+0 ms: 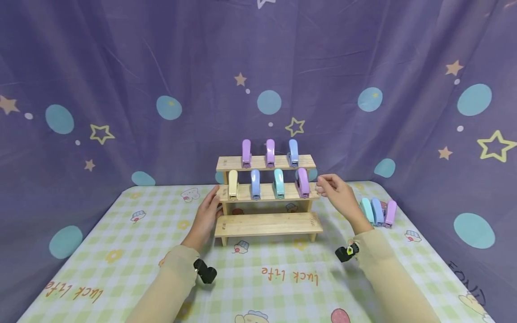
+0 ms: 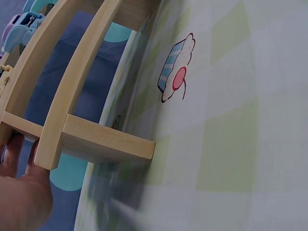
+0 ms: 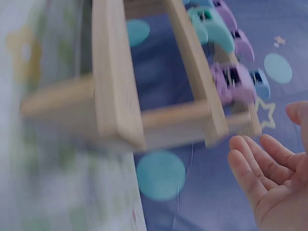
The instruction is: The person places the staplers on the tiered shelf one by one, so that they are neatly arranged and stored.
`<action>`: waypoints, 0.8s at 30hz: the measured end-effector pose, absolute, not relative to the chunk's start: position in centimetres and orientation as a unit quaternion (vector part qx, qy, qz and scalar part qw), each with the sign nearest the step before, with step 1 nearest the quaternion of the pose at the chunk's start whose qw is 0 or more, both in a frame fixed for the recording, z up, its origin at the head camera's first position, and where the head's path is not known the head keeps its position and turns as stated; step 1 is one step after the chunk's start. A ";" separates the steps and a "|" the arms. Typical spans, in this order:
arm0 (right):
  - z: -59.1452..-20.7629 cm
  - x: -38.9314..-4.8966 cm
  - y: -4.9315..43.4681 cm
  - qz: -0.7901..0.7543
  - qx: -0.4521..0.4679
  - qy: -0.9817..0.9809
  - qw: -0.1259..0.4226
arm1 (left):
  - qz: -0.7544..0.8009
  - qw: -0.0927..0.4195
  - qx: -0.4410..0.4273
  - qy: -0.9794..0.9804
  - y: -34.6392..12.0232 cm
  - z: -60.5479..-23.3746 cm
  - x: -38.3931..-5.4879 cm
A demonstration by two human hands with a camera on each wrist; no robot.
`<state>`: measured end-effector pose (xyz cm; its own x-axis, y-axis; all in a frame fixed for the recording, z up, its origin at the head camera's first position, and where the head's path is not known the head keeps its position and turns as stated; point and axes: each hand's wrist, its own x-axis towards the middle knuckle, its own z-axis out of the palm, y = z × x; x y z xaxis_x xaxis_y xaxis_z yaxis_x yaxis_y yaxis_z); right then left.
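Note:
A three-tier wooden stand (image 1: 268,223) stands on the table with pastel staplers on its upper two shelves. My left hand (image 1: 208,214) grips the stand's left end at the middle shelf, fingers at the support in the left wrist view. Beside the right end of that shelf is my right hand (image 1: 338,196), holding nothing, its fingers loosely bent. Nearest to it sits a purple stapler (image 1: 303,183); a teal stapler (image 1: 279,184), a blue stapler (image 1: 256,184) and a yellow stapler (image 1: 233,185) continue leftward. On the top shelf are two purple staplers (image 1: 270,153) and a blue one (image 1: 293,153).
At the right on the checked tablecloth (image 1: 133,251) lie a teal stapler (image 1: 366,211), a blue stapler (image 1: 377,211) and a purple stapler (image 1: 390,214), close together. The low front shelf bears no stapler. A purple curtain (image 1: 202,58) hangs behind and at the sides.

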<state>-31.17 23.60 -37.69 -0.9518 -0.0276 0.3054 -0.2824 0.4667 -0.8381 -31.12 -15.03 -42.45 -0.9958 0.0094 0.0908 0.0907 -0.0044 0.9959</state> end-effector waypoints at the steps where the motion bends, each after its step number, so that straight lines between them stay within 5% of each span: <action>1: -37.7 -31.0 24.2 0.502 0.092 -0.851 0.124 | -0.708 0.030 -0.035 -0.705 -15.0 -42.4 -31.1; 24: -39.9 -27.1 36.2 0.330 0.002 -0.942 0.056 | -0.715 0.027 -0.044 -0.697 -14.9 -42.0 -30.6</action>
